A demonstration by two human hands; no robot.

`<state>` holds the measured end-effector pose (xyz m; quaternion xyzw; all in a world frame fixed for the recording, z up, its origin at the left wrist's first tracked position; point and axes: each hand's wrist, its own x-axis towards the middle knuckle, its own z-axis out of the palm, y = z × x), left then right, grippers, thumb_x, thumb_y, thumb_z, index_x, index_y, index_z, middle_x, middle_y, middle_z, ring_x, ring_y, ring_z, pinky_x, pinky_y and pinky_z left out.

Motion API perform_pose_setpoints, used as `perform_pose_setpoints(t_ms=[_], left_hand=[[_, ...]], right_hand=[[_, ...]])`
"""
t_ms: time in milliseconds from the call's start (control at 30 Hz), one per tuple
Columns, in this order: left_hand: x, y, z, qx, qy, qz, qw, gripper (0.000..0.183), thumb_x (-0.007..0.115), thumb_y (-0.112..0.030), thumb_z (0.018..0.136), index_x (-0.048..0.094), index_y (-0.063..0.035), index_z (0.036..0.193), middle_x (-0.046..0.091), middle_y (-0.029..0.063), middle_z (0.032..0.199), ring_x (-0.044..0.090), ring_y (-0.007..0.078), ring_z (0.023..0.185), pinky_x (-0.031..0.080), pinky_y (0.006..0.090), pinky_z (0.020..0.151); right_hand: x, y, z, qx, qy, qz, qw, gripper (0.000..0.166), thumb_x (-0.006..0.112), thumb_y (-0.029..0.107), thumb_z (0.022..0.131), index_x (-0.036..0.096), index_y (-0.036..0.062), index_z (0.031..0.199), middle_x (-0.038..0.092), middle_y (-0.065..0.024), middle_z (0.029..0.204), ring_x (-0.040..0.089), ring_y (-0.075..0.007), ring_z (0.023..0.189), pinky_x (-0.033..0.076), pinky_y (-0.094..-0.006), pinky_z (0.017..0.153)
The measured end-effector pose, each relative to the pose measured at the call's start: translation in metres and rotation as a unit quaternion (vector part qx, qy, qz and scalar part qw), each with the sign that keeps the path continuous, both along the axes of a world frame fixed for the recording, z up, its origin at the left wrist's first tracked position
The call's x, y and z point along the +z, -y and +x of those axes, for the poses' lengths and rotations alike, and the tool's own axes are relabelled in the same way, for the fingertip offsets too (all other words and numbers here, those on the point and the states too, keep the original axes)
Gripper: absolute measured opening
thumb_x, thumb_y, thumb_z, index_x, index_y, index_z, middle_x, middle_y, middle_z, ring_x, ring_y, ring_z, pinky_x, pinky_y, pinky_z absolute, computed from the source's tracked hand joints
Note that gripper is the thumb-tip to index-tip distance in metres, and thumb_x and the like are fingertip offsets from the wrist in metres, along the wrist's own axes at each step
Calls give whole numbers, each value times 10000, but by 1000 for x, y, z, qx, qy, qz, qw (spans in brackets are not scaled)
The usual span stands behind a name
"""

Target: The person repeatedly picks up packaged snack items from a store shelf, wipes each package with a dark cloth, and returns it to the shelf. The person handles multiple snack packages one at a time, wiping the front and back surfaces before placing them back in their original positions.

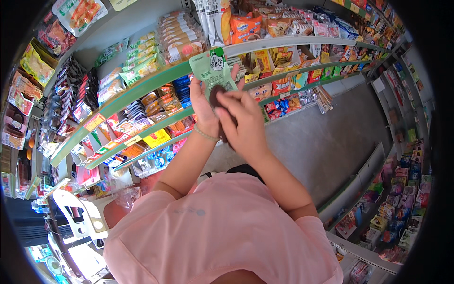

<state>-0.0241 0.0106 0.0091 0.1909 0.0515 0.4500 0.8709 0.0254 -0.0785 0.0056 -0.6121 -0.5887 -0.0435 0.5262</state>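
A pale green snack packet (205, 67) with printed writing rests upright in my left hand (204, 108), its face turned towards me. Fingers of that hand show on both sides of the packet. My right hand (246, 119) pinches a dark brown cloth (217, 93) and presses it against the lower part of the packet. Part of the cloth hangs down between my two hands, and the packet's bottom end is hidden behind it. A beaded bracelet (206, 133) circles my left wrist.
Tiered shelves with green front rails (156, 80) curve before me, stocked with snack packets, among them orange Ovaltine bags (245, 28). More shelving with packets (397, 202) stands at the right across a grey floor (319, 138). A white plastic chair (79, 213) is at the lower left.
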Motion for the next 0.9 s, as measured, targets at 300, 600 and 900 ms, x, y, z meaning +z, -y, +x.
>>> perform_pose_setpoints(t_ms=[300, 600, 900], left_hand=[[-26, -27, 3, -161, -13, -91, 983, 548, 390, -382, 915, 383, -73, 1368, 592, 57, 1176, 583, 190, 912, 489, 359, 803], [106, -88, 0, 356, -224, 489, 764, 579, 670, -47, 794, 462, -77, 1333, 563, 88, 1129, 527, 184, 1043, 429, 322, 918], [234, -182, 43, 669, -256, 484, 503, 370, 713, -192, 766, 638, -119, 1121, 552, 97, 954, 556, 250, 888, 456, 331, 782]], right_hand=[[31, 31, 17, 266, -201, -149, 931, 219, 571, 53, 877, 653, 9, 1075, 592, -90, 1047, 577, -181, 945, 454, -288, 817], [23, 55, 45, 249, -327, -94, 907, 229, 561, 49, 881, 654, -7, 1083, 588, -103, 1103, 551, -184, 1029, 419, -292, 891], [27, 70, 48, 249, -320, -68, 912, 233, 556, 54, 890, 648, -12, 1093, 575, -101, 1125, 556, -174, 1017, 426, -282, 882]])
